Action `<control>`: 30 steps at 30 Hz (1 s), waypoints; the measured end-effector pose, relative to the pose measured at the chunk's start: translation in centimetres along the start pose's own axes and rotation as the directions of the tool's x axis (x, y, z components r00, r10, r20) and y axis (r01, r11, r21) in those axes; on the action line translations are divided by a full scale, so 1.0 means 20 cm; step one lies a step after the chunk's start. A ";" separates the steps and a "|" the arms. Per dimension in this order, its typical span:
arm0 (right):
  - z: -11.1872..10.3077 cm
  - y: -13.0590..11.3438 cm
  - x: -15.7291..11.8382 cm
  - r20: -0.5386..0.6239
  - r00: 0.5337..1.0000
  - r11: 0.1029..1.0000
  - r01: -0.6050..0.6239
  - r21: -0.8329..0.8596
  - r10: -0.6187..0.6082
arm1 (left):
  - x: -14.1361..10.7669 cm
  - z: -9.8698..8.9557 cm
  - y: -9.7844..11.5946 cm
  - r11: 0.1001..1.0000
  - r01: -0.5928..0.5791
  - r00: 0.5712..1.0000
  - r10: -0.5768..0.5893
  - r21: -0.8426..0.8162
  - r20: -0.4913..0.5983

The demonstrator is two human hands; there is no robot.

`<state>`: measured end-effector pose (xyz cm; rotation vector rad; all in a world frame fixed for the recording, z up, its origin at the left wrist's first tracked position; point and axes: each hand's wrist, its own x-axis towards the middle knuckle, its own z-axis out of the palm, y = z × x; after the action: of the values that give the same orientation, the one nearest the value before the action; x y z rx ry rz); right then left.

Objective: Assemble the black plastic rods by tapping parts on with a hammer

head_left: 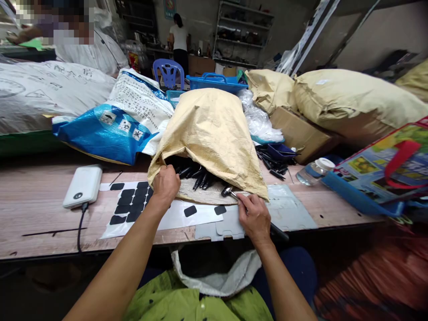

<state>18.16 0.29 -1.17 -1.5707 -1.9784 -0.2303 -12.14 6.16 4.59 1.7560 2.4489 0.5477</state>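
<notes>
A tan woven sack (210, 120) lies on the table with its mouth facing me. Several black pen-like pieces (200, 178) show inside the opening. My left hand (166, 185) is closed on the left edge of the sack's mouth. At the right side of the mouth, my right hand (254, 217) is closed around a small hammer (228, 191). The hammer's metal head points left over the sack's lower lip, and its black handle end sticks out below the hand. Whether the right fingers also pinch the sack is hidden.
Black stickers (127, 200) on a white sheet lie near the left hand. A white power bank (82, 186) with a cable is farther left. Black parts (272, 162), a clear jar (314, 171) and a patterned bag (384, 165) stand right. A person (179, 40) is in the background.
</notes>
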 end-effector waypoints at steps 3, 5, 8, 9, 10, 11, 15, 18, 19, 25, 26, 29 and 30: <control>0.00 -0.01 0.00 0.006 1.000 1.000 -0.010 0.000 0.010 | -0.02 0.02 -0.03 0.999 0.027 0.999 -0.029 0.044 0.041; -0.01 -0.01 0.00 0.014 1.000 1.000 -0.016 -0.004 0.016 | -0.07 0.00 -0.03 1.000 -0.005 1.000 0.004 0.011 0.012; -0.01 -0.01 0.00 0.025 0.999 1.000 -0.020 -0.007 0.020 | -0.20 -0.03 -0.01 0.978 -0.159 0.987 0.162 -0.137 0.012; -0.01 -0.01 0.00 0.026 0.999 1.000 -0.020 -0.007 0.020 | -0.25 -0.03 0.01 0.951 -0.239 0.968 0.250 -0.194 0.035; -0.01 -0.01 0.00 0.026 0.999 1.000 -0.020 -0.007 0.020 | -0.29 -0.02 0.03 0.915 -0.320 0.937 0.344 -0.246 0.060; -0.01 -0.01 0.00 0.025 1.000 1.000 -0.019 -0.007 0.019 | -0.32 0.00 0.06 0.873 -0.391 0.900 0.429 -0.290 0.079; -0.01 -0.01 0.00 0.018 1.000 1.000 -0.017 -0.011 0.018 | -0.36 0.12 0.11 0.796 -0.459 0.840 0.533 -0.394 0.099; 0.00 -0.01 0.00 0.020 1.000 1.000 -0.018 -0.011 0.018 | -0.33 0.18 0.09 0.789 -0.394 0.849 0.509 -0.471 0.142; 0.00 -0.01 0.00 0.021 1.000 1.000 -0.018 -0.011 0.018 | -0.33 0.19 0.08 0.783 -0.380 0.848 0.508 -0.493 0.154; 0.00 0.00 0.00 0.018 1.000 1.000 -0.017 -0.014 0.017 | -0.33 0.20 0.06 0.788 -0.356 0.855 0.492 -0.503 0.165; 0.00 0.00 -0.01 0.016 1.000 1.000 -0.015 -0.013 0.015 | -0.33 0.20 0.06 0.788 -0.360 0.856 0.492 -0.500 0.159; 0.00 -0.01 -0.01 0.012 1.000 1.000 -0.012 -0.012 0.012 | -0.34 0.21 0.06 0.781 -0.370 0.855 0.498 -0.503 0.144; 0.00 -0.01 -0.01 0.011 1.000 1.000 -0.013 -0.012 0.013 | -0.34 0.21 0.06 0.779 -0.372 0.855 0.500 -0.505 0.142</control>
<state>18.06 0.11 -1.14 -1.5954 -1.9782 -0.2293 -7.62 1.27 0.12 2.0157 1.5459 0.7876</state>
